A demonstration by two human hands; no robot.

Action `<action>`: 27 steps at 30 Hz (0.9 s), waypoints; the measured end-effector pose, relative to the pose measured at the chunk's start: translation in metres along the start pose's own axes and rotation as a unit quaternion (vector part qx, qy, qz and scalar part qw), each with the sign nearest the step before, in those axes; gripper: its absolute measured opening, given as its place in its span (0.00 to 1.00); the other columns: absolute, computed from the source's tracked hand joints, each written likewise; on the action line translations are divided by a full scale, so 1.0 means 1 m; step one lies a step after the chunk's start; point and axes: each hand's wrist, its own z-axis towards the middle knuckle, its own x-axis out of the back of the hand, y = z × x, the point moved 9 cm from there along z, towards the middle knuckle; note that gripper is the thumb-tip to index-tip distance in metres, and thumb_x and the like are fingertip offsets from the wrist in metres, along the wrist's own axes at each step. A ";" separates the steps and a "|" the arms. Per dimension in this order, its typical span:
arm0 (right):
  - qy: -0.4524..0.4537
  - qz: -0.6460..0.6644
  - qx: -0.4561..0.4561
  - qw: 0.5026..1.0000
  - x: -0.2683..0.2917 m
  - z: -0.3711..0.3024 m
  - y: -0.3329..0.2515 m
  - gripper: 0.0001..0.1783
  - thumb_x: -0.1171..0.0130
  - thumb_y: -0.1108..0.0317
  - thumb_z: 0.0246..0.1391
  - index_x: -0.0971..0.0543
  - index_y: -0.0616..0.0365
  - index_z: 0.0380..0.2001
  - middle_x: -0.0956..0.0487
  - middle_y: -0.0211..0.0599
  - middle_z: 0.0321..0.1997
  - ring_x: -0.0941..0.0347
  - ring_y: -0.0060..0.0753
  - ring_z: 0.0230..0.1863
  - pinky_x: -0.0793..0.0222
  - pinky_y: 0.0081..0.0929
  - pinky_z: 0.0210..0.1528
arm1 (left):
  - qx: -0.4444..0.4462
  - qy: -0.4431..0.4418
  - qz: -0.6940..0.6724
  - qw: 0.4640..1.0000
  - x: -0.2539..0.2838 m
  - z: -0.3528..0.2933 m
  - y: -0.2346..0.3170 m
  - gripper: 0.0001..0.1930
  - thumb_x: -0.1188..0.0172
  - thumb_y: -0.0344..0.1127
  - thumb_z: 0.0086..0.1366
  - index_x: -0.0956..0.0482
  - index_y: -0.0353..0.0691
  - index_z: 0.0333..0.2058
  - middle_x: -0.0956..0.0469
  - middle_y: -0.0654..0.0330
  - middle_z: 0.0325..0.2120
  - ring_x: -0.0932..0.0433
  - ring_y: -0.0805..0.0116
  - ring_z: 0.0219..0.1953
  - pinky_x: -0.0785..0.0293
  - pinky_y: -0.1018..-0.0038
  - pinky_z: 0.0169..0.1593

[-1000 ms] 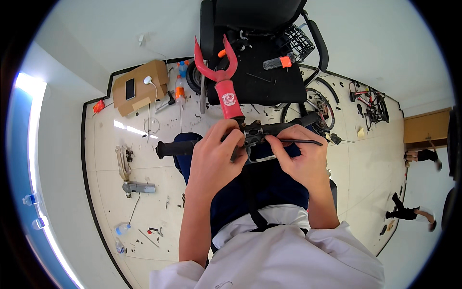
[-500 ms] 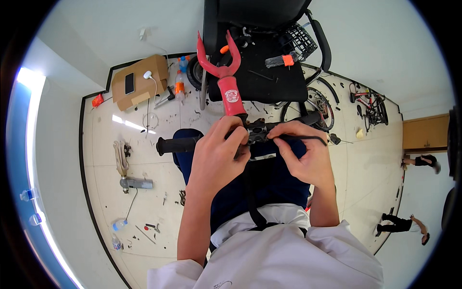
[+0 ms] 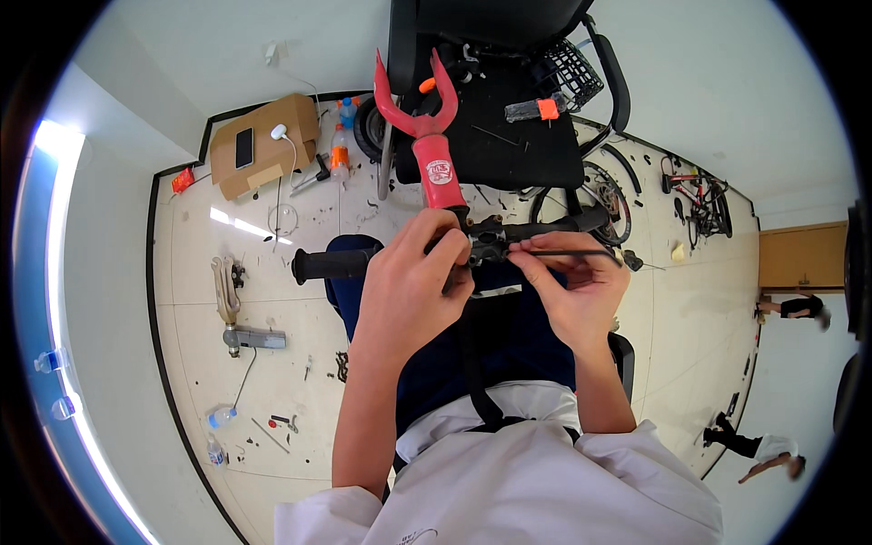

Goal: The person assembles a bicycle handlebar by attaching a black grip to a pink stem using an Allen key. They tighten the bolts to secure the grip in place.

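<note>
We have one handlebar point(image 3: 549, 230) above our lap, with one knobbly metal clamp point(image 3: 489, 243) and one smooth red fork point(image 3: 436, 163) with two curved prongs. Our left hand point(image 3: 413, 286) curls its fingers around the handlebar; our right hand point(image 3: 586, 295) pinches one thin, straight, dark rod point(image 3: 572, 253) between thumb and fingers.

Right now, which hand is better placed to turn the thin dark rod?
Probably the right hand: it pinches the rod beside the dark metal handlebar clamp; the left hand lies left of both.
</note>
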 end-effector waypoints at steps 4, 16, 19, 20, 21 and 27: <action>0.003 0.022 -0.009 1.000 0.002 -0.001 0.006 0.09 0.34 0.85 0.52 0.15 0.68 0.37 0.14 0.41 0.43 0.17 0.28 0.43 0.22 0.23 0.48 | 0.004 0.001 -0.002 1.000 0.000 0.000 0.000 0.15 0.31 0.20 0.41 0.28 0.38 0.26 0.25 0.61 0.38 0.21 0.59 0.34 0.24 0.68 0.36; -0.022 -0.179 0.124 0.976 -0.010 0.008 -0.025 0.09 0.33 0.81 0.49 0.17 0.66 0.36 0.13 0.40 0.40 0.16 0.32 0.45 0.24 0.23 0.49 | 0.003 -0.004 -0.008 1.000 0.000 0.000 0.001 0.15 0.32 0.20 0.41 0.28 0.39 0.27 0.25 0.61 0.37 0.21 0.59 0.32 0.24 0.68 0.35; -0.035 -0.262 0.181 0.947 -0.011 0.006 -0.036 0.08 0.33 0.82 0.50 0.17 0.66 0.36 0.14 0.42 0.42 0.17 0.29 0.42 0.23 0.25 0.47 | 0.003 -0.004 -0.005 1.000 -0.002 0.000 0.001 0.15 0.32 0.20 0.41 0.28 0.39 0.27 0.25 0.62 0.37 0.21 0.59 0.32 0.24 0.68 0.34; -0.047 -0.230 0.156 0.959 -0.010 0.008 -0.033 0.08 0.33 0.82 0.50 0.17 0.67 0.36 0.14 0.43 0.43 0.17 0.30 0.42 0.22 0.25 0.47 | 0.003 -0.004 -0.004 1.000 -0.002 0.000 0.001 0.15 0.32 0.20 0.41 0.28 0.39 0.27 0.25 0.62 0.37 0.21 0.59 0.32 0.24 0.68 0.34; -0.059 -0.198 0.131 0.970 -0.008 0.008 -0.029 0.08 0.33 0.82 0.50 0.17 0.67 0.36 0.14 0.44 0.43 0.17 0.30 0.43 0.22 0.25 0.47 | 0.003 -0.004 -0.004 1.000 -0.002 0.000 0.001 0.15 0.32 0.20 0.41 0.28 0.39 0.27 0.25 0.62 0.37 0.21 0.59 0.32 0.24 0.68 0.34; -0.093 -0.049 0.040 0.994 -0.003 0.013 -0.020 0.07 0.41 0.84 0.54 0.18 0.68 0.37 0.15 0.45 0.46 0.16 0.33 0.46 0.22 0.24 0.48 | 0.003 0.005 -0.002 1.000 0.000 -0.002 0.001 0.15 0.32 0.20 0.41 0.28 0.38 0.26 0.25 0.61 0.37 0.21 0.59 0.32 0.24 0.68 0.35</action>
